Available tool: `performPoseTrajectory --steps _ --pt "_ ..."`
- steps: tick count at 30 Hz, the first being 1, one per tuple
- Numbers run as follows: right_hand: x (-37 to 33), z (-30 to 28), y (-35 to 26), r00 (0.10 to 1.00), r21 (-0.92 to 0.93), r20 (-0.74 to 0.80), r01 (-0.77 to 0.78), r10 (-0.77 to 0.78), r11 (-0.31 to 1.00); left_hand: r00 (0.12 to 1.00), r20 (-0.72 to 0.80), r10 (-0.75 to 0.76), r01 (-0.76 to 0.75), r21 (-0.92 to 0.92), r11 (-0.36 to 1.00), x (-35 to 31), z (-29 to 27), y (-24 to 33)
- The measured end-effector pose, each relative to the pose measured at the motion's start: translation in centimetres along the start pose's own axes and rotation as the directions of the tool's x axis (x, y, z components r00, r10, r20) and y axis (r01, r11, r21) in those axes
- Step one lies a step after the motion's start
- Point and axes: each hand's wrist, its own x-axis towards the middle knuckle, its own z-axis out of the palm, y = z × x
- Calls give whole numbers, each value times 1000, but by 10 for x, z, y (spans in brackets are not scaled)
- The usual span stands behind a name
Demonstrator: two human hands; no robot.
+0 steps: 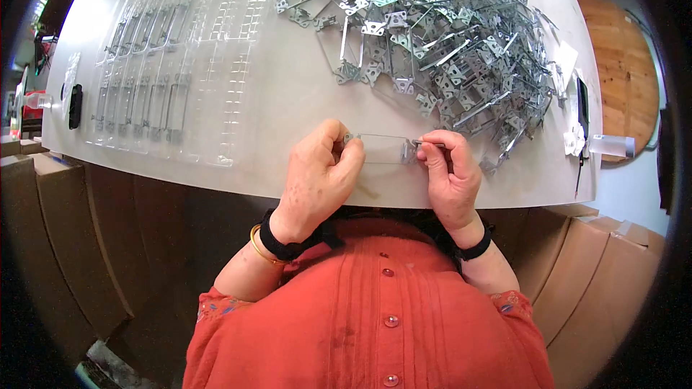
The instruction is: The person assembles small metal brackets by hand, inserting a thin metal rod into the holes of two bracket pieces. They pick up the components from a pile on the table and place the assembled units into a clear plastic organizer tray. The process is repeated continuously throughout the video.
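Between my two hands, near the table's front edge, is a thin metal bracket [408,151], a slim frame with small plates at its ends. My left hand [321,169] is closed, thumb against fingers, at the bracket's left end. At the other end my right hand [453,176] pinches it with thumb and forefinger. Beyond my hands, to the right, spreads a large heap of similar metal brackets [461,43]. On the left lies a clear plastic tray [234,94], with brackets set in rows in several of its slots.
Cardboard boxes [598,266] stand below the table at the right, and more boxes [65,223] at the left. A clear cup-like container [613,145] juts past the table's right edge. A round wooden board [620,65] is beyond that side.
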Motion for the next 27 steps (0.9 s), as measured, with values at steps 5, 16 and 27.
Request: performPoseTrajectory --steps 5,16,27 --pt "0 -1 -1 1000 8 6 -20 20 1000 1000 11 26 -26 5 1000 0 0 -3" --pt "-1 -4 4 997 -83 4 75 -75 994 999 17 33 -33 10 999 1 2 -7" --pt "-10 -11 -3 999 -14 15 52 -51 999 996 28 -81 83 -76 994 0 0 11"
